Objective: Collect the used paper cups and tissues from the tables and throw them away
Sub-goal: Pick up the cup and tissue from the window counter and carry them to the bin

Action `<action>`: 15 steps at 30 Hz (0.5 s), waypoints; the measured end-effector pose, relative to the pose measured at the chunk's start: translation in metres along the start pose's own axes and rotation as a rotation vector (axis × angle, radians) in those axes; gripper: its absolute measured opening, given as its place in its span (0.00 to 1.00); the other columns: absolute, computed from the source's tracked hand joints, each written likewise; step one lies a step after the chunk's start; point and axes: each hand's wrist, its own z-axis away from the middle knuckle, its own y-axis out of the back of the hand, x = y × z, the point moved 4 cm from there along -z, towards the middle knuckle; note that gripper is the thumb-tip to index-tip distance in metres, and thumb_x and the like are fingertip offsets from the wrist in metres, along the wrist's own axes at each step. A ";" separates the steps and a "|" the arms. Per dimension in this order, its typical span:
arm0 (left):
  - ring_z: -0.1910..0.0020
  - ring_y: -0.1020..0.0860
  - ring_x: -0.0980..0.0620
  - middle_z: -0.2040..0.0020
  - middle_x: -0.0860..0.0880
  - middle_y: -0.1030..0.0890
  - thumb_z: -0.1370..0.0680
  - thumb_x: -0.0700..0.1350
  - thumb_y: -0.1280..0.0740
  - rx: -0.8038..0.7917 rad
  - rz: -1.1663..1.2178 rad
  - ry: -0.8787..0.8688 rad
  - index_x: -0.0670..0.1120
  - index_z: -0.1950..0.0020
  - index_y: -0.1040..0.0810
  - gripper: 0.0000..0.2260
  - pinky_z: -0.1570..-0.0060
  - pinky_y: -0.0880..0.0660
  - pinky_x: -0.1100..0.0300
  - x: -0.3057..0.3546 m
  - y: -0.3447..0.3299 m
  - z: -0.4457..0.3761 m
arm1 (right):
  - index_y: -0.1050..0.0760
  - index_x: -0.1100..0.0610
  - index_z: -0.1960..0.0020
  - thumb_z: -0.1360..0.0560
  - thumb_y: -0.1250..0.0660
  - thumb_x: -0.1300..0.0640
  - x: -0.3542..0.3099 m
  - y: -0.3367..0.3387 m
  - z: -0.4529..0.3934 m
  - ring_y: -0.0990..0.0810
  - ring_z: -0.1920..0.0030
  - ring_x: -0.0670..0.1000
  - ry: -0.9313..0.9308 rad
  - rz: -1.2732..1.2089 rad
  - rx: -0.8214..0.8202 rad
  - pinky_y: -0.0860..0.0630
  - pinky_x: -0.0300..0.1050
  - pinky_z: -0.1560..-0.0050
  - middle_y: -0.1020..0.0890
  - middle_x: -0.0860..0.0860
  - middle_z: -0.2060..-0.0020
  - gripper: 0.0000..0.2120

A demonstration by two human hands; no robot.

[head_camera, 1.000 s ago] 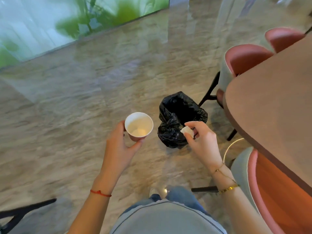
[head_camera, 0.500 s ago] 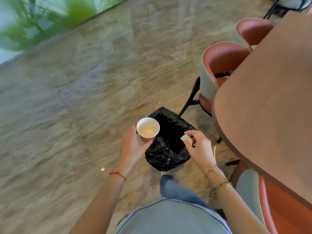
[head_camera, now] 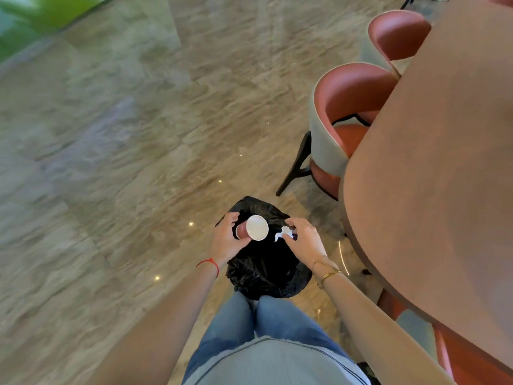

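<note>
2 hands over the bin, and this is the drop-off step. The left hand [head_camera: 226, 240] is wrapped around a paper cup [head_camera: 254, 228], fingers curled on its reddish wall, and the cup is tipped onto its side with the white mouth facing up toward the camera. It hangs right above the dark opening of the black bin bag [head_camera: 266, 269], which sits on the stone floor [head_camera: 116, 151] just in front of the person's knees. Over on the other side, the right hand [head_camera: 304, 243] pinches a small crumpled tissue [head_camera: 281, 234] between thumb and fingertips, also above the bag's mouth, just beside the cup without touching it.

Both items look lined up over the opening, so my read is that the carrying is done and release is what's left. The next move calls for simply loosening both grips and letting cup and tissue fall straight in; the tissue is light and could drift, so a low release makes sense. Whether any liquid is left in the cup, I cannot tell.

To the right, the round brown table [head_camera: 433, 162] shows a bare top in the part visible, with 2 pink chairs [head_camera: 349, 107] tucked against it. More collecting may wait elsewhere, out of view.
</note>
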 end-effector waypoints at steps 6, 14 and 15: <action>0.32 0.30 0.50 0.31 0.48 0.29 0.25 0.44 0.29 -0.046 -0.081 -0.041 0.45 0.29 0.33 0.27 0.37 0.34 0.59 0.005 0.018 -0.004 | 0.28 0.54 0.34 0.24 0.33 0.53 -0.003 0.007 0.001 0.25 0.38 0.50 -0.036 -0.003 -0.001 0.27 0.47 0.38 0.24 0.50 0.37 0.19; 0.77 0.34 0.58 0.53 0.53 0.22 0.22 0.48 0.33 0.109 -0.274 -0.247 0.50 0.31 0.29 0.19 0.74 0.30 0.64 0.035 0.077 0.034 | 0.29 0.50 0.33 0.23 0.35 0.51 -0.031 0.057 0.033 0.31 0.35 0.48 0.120 0.068 0.168 0.31 0.44 0.35 0.24 0.47 0.39 0.19; 0.77 0.31 0.57 0.51 0.52 0.22 0.22 0.48 0.33 0.121 -0.309 -0.277 0.50 0.32 0.29 0.19 0.76 0.33 0.66 0.037 0.082 0.040 | 0.29 0.50 0.34 0.23 0.34 0.51 -0.032 0.063 0.039 0.31 0.35 0.48 0.128 0.082 0.195 0.31 0.44 0.35 0.24 0.47 0.39 0.19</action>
